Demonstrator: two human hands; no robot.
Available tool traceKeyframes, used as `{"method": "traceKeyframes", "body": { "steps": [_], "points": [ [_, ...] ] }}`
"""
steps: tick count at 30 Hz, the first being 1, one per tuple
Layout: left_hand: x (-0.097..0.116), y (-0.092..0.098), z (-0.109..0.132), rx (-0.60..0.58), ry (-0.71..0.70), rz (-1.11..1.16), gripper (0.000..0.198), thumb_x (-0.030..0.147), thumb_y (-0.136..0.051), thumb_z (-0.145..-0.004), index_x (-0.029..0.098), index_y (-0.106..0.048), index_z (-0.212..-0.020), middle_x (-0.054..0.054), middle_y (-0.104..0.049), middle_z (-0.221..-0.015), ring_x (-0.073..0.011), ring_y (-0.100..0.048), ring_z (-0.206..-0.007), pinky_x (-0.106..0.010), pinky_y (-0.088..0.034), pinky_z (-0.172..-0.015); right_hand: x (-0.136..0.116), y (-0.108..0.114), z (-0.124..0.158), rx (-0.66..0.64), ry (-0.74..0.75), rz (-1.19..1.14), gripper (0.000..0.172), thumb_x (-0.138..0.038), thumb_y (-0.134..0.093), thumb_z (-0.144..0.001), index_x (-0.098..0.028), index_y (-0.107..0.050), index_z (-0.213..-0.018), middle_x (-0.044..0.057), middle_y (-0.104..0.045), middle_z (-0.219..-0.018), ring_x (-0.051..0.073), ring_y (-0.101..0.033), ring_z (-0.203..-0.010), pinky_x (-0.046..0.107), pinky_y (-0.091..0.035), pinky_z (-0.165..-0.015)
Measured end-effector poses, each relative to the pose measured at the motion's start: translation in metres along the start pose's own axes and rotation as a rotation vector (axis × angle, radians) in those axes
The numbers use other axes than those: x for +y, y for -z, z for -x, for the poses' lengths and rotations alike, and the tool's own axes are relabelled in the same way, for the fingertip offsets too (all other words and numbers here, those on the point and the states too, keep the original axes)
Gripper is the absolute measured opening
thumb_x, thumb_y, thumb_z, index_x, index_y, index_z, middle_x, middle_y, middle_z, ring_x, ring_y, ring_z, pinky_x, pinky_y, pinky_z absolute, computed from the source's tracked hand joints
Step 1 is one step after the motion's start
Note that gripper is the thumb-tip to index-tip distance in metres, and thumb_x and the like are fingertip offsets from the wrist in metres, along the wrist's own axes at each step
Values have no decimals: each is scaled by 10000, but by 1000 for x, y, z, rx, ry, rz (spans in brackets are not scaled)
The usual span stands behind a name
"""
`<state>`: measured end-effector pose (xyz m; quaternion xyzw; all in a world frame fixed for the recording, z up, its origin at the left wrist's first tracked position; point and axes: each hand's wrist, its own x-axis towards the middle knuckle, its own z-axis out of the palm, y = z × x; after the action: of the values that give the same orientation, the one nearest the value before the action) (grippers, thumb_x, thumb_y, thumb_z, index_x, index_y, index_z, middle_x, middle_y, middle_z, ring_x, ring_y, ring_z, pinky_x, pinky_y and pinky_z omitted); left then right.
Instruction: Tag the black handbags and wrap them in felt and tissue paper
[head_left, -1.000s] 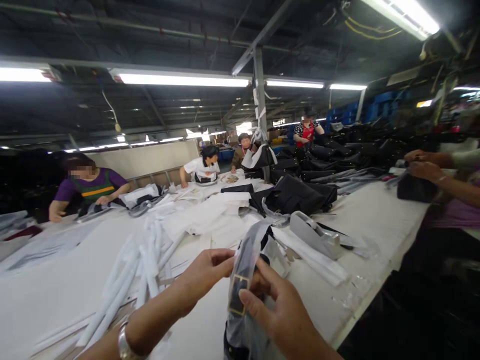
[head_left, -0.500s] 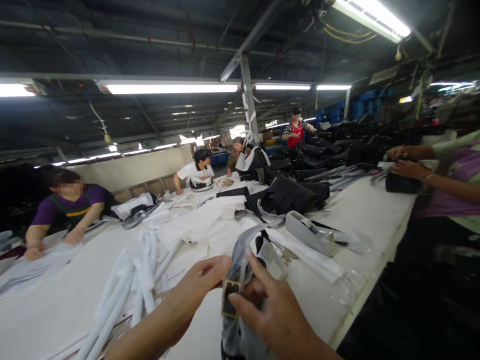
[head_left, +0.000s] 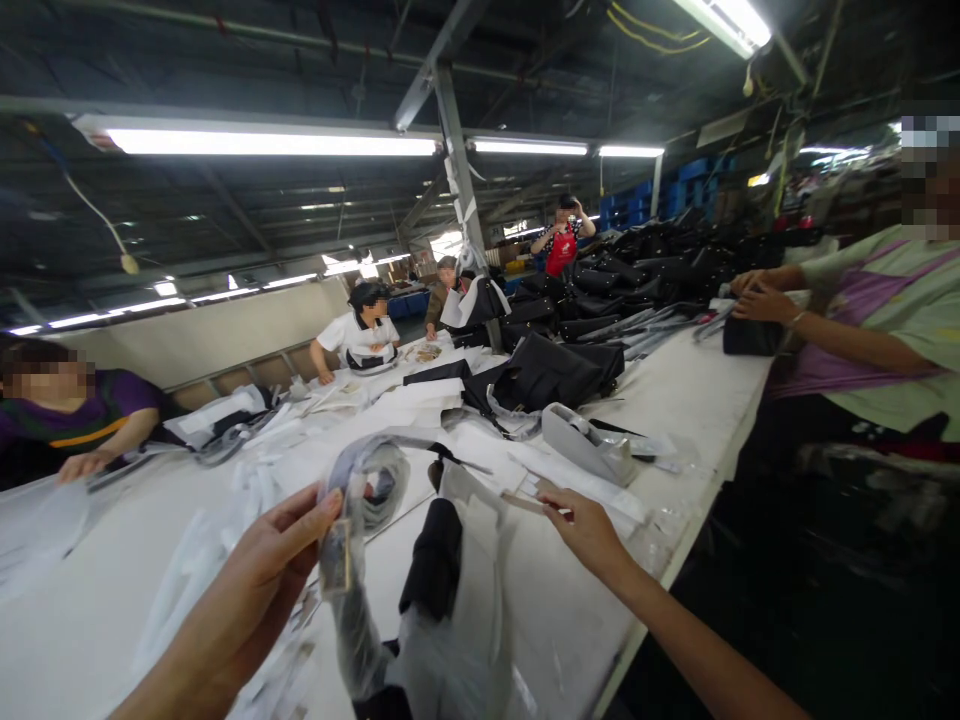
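My left hand pinches a bag strap wrapped in clear plastic, near its gold-framed buckle. The strap arches up and over, then runs down to a black bag in front of me. White sheet material covers part of this bag, and its lower end is blurred. Over to the right, my right hand has its thumb and fingers closed on a thin, pale strip just above the table. What the strip is made of I cannot make out.
On the white table lie white sheets, a grey curved piece and black bags. White tubes lie at left. Several people work around the table, one close by at right.
My hands have moved apart. The left has drawn the wrapped strap and buckle leftward; the right has left the buckle and reached right to the pale strip. The view has turned slightly right.
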<state>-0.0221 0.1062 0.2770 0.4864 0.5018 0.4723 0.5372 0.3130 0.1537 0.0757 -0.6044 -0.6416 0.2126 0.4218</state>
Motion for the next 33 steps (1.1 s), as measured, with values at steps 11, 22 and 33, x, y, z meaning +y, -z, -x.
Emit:
{"method": "traceKeyframes", "body": {
  "steps": [11,22,33],
  "points": [
    [-13,-10,36,83,177,-74,540,432,-829,-678,265,-696,-1174,-17,-751,-1103,-318,-657,-1106,-367,-536,-914,26,-45,-63,-346,21,458,265,-325,-624,-963,-169,-633,-1176,91,-618,-1259,247,-606,-1129,480,-508,-965],
    [-9,-2,40,45,71,-160,473,518,-770,-762,213,-731,-1122,-51,-749,-1086,-282,-659,-1079,-345,-459,-990,7,-39,-91,-587,-195,677,313,-348,-621,-965,-165,-604,-1218,88,-625,-1217,225,-642,-1025,434,-559,-870],
    [-5,3,47,-86,81,-56,443,474,-704,-846,190,-711,-1186,-75,-741,-1115,-258,-674,-993,-314,-478,-882,-50,23,-30,-319,168,318,263,-294,-490,-980,-221,-740,-1018,85,-736,-1041,245,-641,-1000,355,-454,-872]
  ]
}}
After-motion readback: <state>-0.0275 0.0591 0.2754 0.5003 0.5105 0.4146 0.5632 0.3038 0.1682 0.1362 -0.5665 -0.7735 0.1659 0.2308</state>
